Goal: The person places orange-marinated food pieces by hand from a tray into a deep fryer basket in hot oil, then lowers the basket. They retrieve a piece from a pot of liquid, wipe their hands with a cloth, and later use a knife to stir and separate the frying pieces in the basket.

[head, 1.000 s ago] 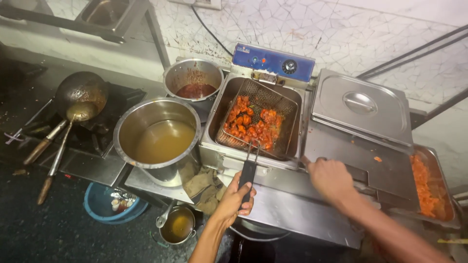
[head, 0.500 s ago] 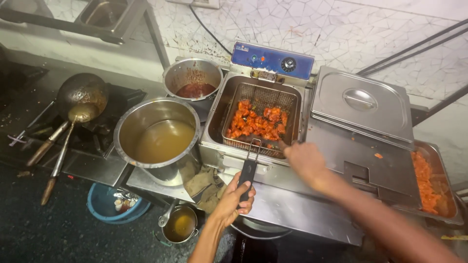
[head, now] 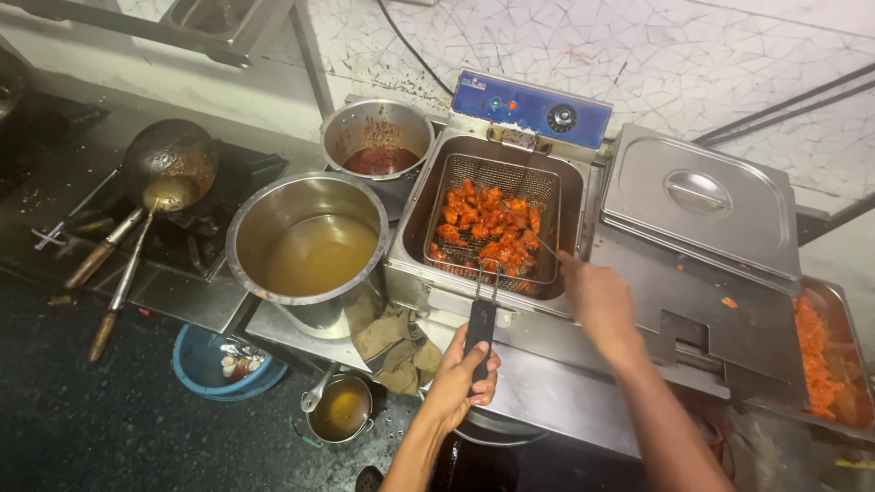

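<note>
From the head camera I see my left hand [head: 463,381] clenched around the black handle [head: 480,330] of the wire fry basket [head: 497,223]. The basket sits in the steel fryer tank [head: 415,223], ahead of my grip, with the handle running back toward me over the tank's front edge. Orange-red fried pieces [head: 488,228] lie heaped inside the basket.

My right hand [head: 597,301] reaches over the basket's right rim, fingers pointing at the pieces. It seems to pinch a thin stick or skewer that pokes into the heap, though I cannot tell for sure how the fingers close.

Left of the fryer stands a big pot [head: 307,246] of yellowish oil, with a smaller pot [head: 378,141] of red sauce behind it. A closed steel lid [head: 697,196] lies to the right.
</note>
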